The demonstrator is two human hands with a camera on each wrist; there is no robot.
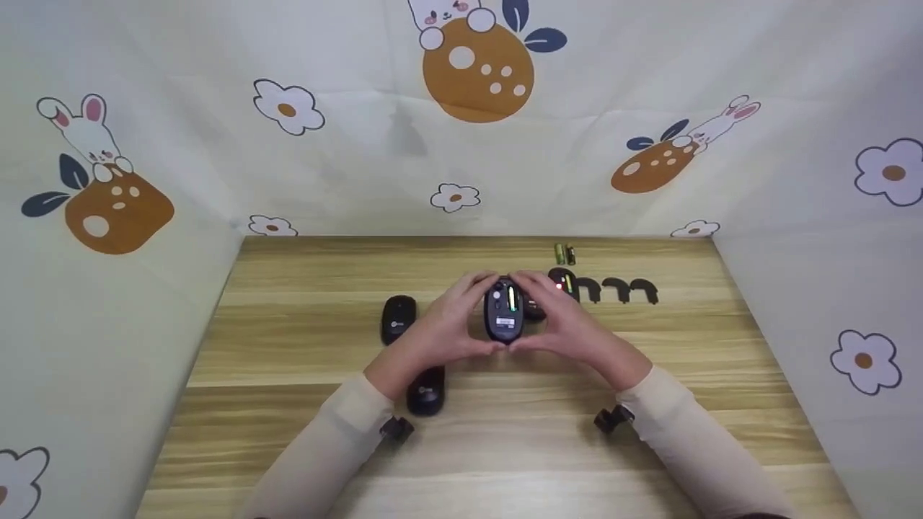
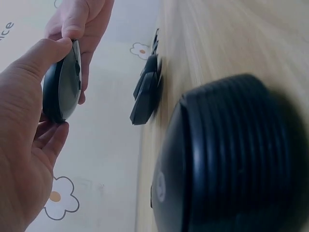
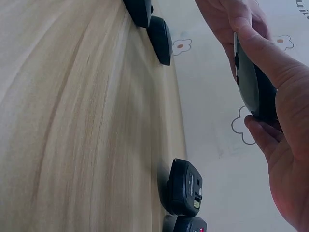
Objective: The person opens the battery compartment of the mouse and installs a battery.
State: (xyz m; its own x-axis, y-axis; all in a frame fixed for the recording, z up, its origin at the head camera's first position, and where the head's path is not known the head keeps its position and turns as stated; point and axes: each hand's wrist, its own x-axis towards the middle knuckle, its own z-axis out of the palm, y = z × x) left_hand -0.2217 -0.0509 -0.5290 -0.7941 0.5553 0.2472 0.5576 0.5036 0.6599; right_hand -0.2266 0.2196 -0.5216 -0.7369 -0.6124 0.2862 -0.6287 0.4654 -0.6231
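Between both hands a black computer mouse (image 1: 502,330) is held above the table, its underside toward the head camera. Its battery slot lies uncovered, with a greenish battery (image 1: 513,297) inside. My left hand (image 1: 448,321) grips the left side, thumb at the near end and fingers at the far end. On the opposite side, my right hand (image 1: 571,326) grips it the same way. The left wrist view shows the mouse (image 2: 62,89) edge-on between the two hands. Just beyond the right hand lie two upturned mice, one of them (image 1: 564,280) with a glowing red light.
Left of the hands, a black mouse (image 1: 399,317) lies upright, and a nearer one (image 1: 425,395) is partly hidden under the left forearm. Three curved black covers (image 1: 616,289) line up at the right. Loose batteries (image 1: 561,254) lie near the wooden table's (image 1: 324,263) back edge, before patterned cloth walls.
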